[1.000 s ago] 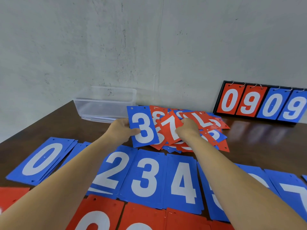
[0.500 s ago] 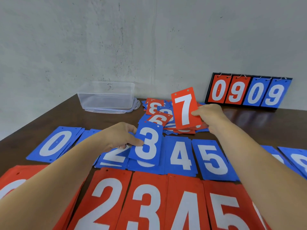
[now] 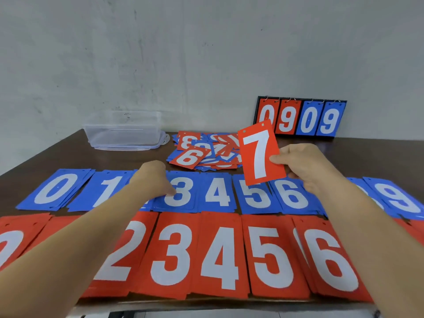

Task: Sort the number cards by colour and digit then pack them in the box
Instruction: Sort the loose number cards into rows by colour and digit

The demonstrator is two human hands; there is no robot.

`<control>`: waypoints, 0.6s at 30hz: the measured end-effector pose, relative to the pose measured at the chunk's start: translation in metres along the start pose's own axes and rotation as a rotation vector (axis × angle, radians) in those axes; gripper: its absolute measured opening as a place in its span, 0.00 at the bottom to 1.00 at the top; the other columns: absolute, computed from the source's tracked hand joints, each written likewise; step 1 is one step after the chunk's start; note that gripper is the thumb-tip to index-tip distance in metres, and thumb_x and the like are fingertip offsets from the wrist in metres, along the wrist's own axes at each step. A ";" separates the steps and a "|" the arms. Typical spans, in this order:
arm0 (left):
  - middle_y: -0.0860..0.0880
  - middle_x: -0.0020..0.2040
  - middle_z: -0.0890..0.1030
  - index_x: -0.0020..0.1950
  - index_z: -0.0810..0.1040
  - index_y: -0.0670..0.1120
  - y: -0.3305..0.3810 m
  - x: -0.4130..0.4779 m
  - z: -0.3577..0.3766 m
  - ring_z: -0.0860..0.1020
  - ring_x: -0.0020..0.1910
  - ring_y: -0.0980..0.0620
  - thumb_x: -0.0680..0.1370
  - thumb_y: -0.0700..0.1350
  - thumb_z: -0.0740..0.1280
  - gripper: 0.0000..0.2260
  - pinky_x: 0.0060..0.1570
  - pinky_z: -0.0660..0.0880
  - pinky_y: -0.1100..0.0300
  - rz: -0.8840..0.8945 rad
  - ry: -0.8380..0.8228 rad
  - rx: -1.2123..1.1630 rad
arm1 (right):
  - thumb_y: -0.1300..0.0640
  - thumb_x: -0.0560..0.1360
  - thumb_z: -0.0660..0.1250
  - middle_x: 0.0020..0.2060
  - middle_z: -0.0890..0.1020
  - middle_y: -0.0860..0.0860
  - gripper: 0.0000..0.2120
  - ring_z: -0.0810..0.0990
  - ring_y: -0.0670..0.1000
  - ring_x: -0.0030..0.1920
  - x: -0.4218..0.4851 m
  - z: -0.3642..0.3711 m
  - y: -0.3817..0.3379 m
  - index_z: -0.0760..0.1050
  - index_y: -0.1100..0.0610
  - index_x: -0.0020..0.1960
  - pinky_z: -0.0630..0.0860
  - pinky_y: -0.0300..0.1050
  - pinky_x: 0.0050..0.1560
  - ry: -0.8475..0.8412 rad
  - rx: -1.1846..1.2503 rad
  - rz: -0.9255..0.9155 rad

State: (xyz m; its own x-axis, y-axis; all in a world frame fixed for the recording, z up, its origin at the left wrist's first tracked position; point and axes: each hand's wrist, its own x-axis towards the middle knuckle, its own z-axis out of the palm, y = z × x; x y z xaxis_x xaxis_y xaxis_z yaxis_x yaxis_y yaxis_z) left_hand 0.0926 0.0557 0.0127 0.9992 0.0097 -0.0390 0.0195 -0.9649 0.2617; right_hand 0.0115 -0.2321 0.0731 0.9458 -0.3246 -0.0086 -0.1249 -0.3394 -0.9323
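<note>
My right hand [image 3: 309, 166] pinches the red 7 card [image 3: 261, 154]; best squared beside the red 6 pile [image 3: 330, 260]. Left hand [image 3: 152, 180] on blue 3 card [image 3: 182, 195], grip unclear.

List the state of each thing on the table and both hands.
red 7 card: held above the table, tilted
right hand: pinches the red 7 card
left hand: thumb on the blue 3 card, grip unclear
blue 3 card: flat on its pile
clear box: open, looks empty
loose heap: unsorted, red and blue mixed
scoreboard: upright, shows 0909
</note>
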 end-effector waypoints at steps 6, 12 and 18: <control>0.47 0.43 0.76 0.44 0.72 0.44 0.031 -0.026 0.003 0.73 0.39 0.51 0.71 0.48 0.74 0.13 0.38 0.73 0.58 0.064 0.050 0.012 | 0.62 0.76 0.69 0.38 0.81 0.50 0.03 0.77 0.44 0.33 -0.036 -0.042 0.016 0.77 0.61 0.49 0.69 0.29 0.21 0.074 0.011 0.010; 0.46 0.56 0.81 0.65 0.75 0.43 0.069 -0.061 0.014 0.79 0.53 0.48 0.75 0.52 0.72 0.22 0.53 0.75 0.55 0.130 0.108 -0.161 | 0.65 0.74 0.70 0.41 0.83 0.54 0.06 0.80 0.47 0.35 -0.073 -0.093 0.045 0.79 0.62 0.50 0.77 0.32 0.32 0.173 0.014 0.060; 0.47 0.61 0.79 0.64 0.76 0.44 0.098 -0.101 0.029 0.77 0.59 0.47 0.75 0.51 0.72 0.21 0.58 0.75 0.48 0.209 0.168 -0.292 | 0.68 0.72 0.71 0.48 0.83 0.57 0.12 0.80 0.53 0.42 -0.111 -0.153 0.091 0.79 0.62 0.55 0.76 0.41 0.38 0.330 0.007 0.160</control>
State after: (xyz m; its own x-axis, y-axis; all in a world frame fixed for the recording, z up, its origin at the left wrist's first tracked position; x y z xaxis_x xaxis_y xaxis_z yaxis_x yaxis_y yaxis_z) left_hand -0.0075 -0.0477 0.0148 0.9740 -0.1132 0.1964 -0.2003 -0.8354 0.5119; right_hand -0.1509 -0.3616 0.0441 0.7670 -0.6405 -0.0381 -0.2602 -0.2562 -0.9309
